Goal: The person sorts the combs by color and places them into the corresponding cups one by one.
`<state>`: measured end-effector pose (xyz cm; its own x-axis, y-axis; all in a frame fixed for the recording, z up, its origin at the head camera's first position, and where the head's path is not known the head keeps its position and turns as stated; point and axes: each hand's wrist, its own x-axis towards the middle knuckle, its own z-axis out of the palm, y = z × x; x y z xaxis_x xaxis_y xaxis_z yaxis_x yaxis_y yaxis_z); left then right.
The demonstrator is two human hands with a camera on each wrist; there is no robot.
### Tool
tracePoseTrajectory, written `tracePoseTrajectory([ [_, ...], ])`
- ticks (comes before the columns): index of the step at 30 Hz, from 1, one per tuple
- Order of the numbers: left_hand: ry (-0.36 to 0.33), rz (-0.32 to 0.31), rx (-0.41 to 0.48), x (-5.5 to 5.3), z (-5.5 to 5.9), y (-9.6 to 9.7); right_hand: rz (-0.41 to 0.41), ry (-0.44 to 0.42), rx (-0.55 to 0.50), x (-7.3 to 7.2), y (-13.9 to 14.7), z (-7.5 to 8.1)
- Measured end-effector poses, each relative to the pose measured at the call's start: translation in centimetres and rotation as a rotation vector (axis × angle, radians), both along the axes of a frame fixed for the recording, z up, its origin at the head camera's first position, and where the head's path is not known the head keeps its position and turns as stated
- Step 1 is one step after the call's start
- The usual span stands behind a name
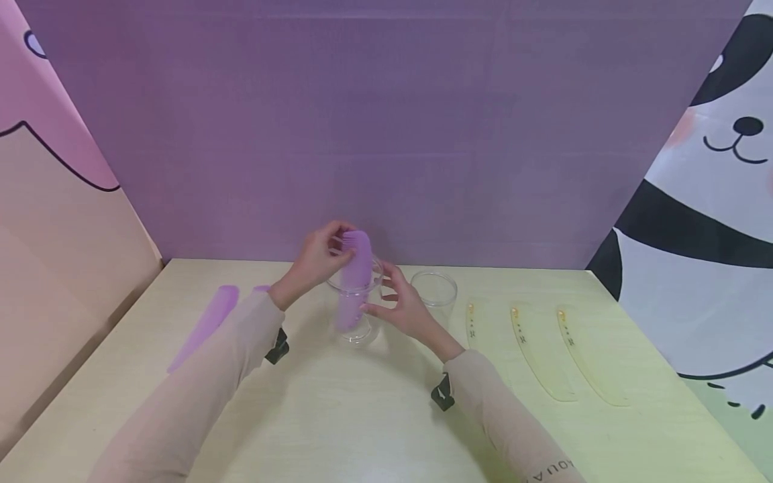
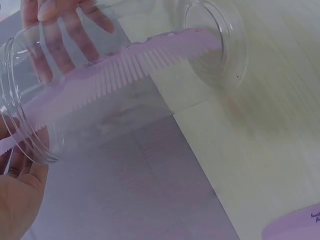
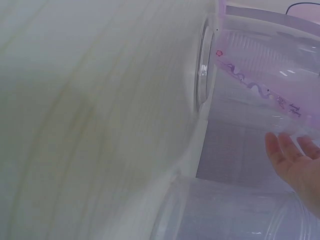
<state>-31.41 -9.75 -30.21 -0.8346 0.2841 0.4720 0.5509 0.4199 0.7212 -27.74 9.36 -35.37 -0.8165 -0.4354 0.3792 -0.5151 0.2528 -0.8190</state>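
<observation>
A purple comb [image 1: 357, 268] stands nearly upright in a clear plastic jar [image 1: 360, 333], its upper end at and above the rim. My left hand [image 1: 315, 256] pinches the comb near its top. Around the jar's right side, my right hand [image 1: 406, 307] has its thumb in front and its fingers behind. Through the clear wall in the left wrist view, the comb's teeth [image 2: 112, 75] show along its length, with the right hand's fingers [image 2: 59, 50] behind them. In the right wrist view, small purple ornament and lettering run along the comb [image 3: 250, 82].
Another clear jar [image 1: 436, 302] stands right of the held one. Farther right lie three pale yellow, translucent curved pieces [image 1: 524, 341] with dark marks. On the left lies a purple item [image 1: 208, 325], with another purple tip [image 1: 262, 288] behind the left sleeve. A purple backdrop [image 1: 386, 134] borders the table's far edge.
</observation>
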Motion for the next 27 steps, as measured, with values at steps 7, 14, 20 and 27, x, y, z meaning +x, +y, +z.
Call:
tracePoseTrajectory([
  [7, 0.017, 0.003, 0.010, -0.2, 0.0, 0.1, -0.002, -0.007, -0.003, 0.0, 0.0, 0.1],
  [14, 0.048, -0.005, 0.009, -0.6, -0.2, 0.1, 0.006, -0.003, -0.014, 0.0, 0.1, 0.0],
  [20, 0.062, -0.016, 0.017, -1.3, -0.3, -0.2, -0.004, 0.006, 0.000, 0.0, 0.1, 0.0],
  [27, 0.057, -0.016, 0.046, -1.9, -0.6, -0.8, -0.013, 0.014, 0.017, 0.1, 0.1, -0.1],
])
